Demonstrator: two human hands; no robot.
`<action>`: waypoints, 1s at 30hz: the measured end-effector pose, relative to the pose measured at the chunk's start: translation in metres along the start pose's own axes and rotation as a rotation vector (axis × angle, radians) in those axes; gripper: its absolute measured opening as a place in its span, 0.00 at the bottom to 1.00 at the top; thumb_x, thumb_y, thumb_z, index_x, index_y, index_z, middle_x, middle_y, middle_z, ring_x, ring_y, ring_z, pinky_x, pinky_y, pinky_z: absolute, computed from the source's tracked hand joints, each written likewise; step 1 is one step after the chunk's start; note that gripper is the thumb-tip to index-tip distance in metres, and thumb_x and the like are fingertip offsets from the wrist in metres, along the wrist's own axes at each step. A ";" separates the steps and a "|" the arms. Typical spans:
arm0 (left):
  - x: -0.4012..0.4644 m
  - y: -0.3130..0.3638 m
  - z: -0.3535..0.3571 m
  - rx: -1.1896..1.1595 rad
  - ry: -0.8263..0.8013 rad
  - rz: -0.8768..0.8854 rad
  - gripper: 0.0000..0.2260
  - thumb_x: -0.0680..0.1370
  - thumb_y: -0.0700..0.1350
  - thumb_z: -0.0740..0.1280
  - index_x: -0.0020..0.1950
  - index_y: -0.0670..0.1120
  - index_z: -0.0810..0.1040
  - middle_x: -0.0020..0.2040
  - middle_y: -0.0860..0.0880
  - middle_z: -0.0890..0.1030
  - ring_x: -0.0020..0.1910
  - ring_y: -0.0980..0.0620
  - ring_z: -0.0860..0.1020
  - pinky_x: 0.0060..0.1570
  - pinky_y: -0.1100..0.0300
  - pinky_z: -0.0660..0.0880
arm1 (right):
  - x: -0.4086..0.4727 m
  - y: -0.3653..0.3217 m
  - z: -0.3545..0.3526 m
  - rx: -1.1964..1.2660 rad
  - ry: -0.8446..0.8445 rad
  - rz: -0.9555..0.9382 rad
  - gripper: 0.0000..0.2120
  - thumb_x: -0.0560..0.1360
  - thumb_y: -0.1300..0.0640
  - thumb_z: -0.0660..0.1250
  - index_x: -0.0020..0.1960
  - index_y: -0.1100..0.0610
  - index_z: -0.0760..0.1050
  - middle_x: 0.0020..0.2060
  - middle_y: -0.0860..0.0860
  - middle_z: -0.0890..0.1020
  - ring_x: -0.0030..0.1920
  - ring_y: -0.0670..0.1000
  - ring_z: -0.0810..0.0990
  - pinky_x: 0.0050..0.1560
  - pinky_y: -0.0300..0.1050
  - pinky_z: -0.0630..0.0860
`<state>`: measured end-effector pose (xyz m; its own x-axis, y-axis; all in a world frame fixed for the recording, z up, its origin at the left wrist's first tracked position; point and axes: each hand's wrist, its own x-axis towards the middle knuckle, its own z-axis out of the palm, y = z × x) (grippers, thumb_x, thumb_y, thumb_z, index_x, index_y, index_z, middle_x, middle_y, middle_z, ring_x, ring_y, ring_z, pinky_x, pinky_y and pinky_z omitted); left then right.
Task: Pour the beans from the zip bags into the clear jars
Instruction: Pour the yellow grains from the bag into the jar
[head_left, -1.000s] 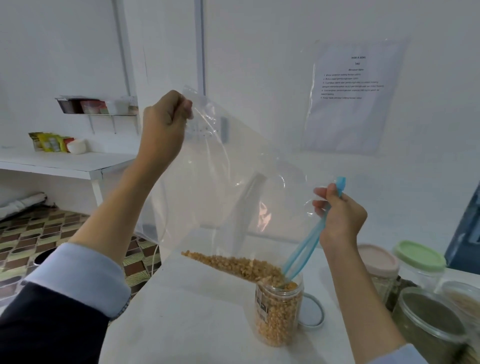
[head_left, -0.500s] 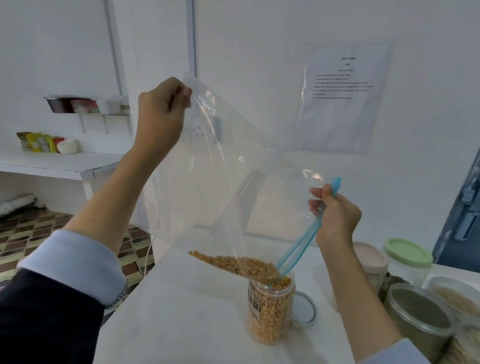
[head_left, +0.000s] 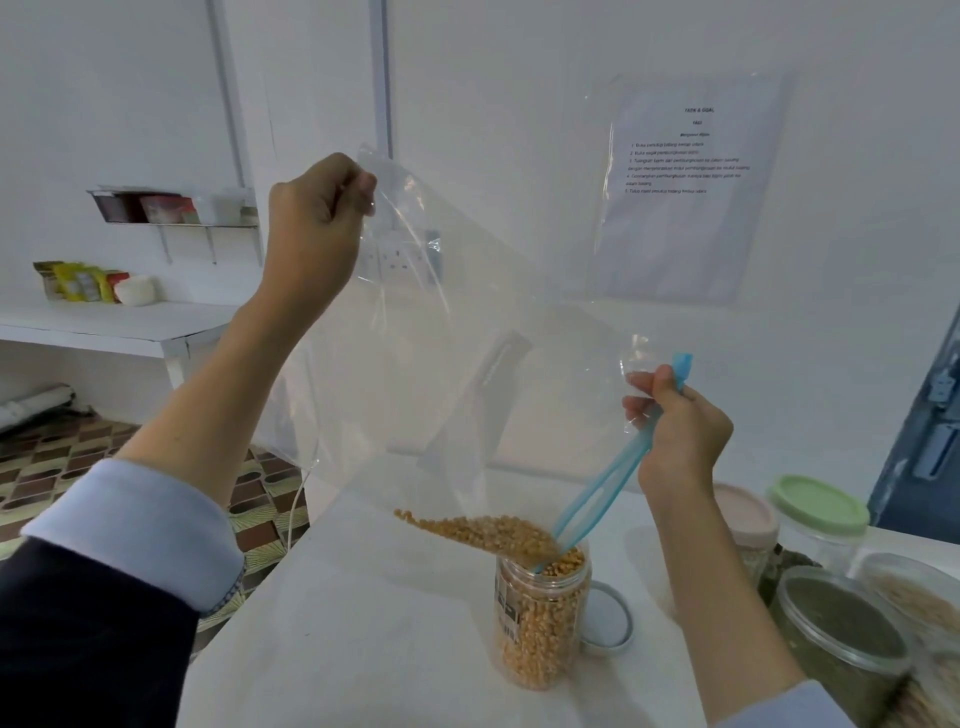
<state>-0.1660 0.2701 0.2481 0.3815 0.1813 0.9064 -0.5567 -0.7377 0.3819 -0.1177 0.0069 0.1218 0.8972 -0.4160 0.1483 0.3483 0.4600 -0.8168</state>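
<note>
Up at two o'clock, the white printed sheet in a clear sleeve on the wall (head_left: 691, 187) reads "TASK & GOAL" on top; its numbered lines blur out. Down at five o'clock, the clear plastic jar of yellow beans (head_left: 543, 623) carries a black-and-white label (head_left: 508, 613), unreadable.

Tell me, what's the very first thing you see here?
A big clear zip bag held up in the middle, the left hand pinching its top corner, the right hand gripping its blue zip. Yellow beans slide from its low corner into the clear jar on the white table.
</note>
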 end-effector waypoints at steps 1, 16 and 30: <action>0.000 0.000 0.000 0.001 -0.001 -0.002 0.14 0.79 0.41 0.58 0.34 0.54 0.67 0.25 0.57 0.71 0.26 0.57 0.65 0.29 0.62 0.61 | 0.000 -0.001 0.001 0.004 -0.003 -0.006 0.12 0.78 0.60 0.66 0.36 0.58 0.78 0.31 0.49 0.82 0.25 0.44 0.75 0.32 0.36 0.75; 0.004 0.003 0.004 0.005 -0.050 -0.011 0.15 0.80 0.41 0.58 0.33 0.52 0.66 0.25 0.55 0.68 0.27 0.55 0.65 0.29 0.63 0.62 | 0.000 0.006 0.001 0.013 -0.014 -0.001 0.12 0.78 0.60 0.65 0.36 0.59 0.78 0.29 0.48 0.82 0.25 0.44 0.75 0.32 0.36 0.76; 0.004 0.006 0.010 -0.013 -0.075 0.010 0.16 0.81 0.40 0.58 0.33 0.52 0.67 0.26 0.55 0.67 0.26 0.57 0.65 0.28 0.67 0.61 | 0.000 0.012 0.002 0.040 0.017 0.031 0.12 0.78 0.60 0.65 0.36 0.59 0.77 0.28 0.47 0.82 0.24 0.43 0.74 0.32 0.36 0.76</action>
<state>-0.1608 0.2596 0.2519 0.4301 0.1245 0.8941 -0.5701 -0.7305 0.3760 -0.1132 0.0136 0.1132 0.9032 -0.4140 0.1136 0.3311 0.5034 -0.7981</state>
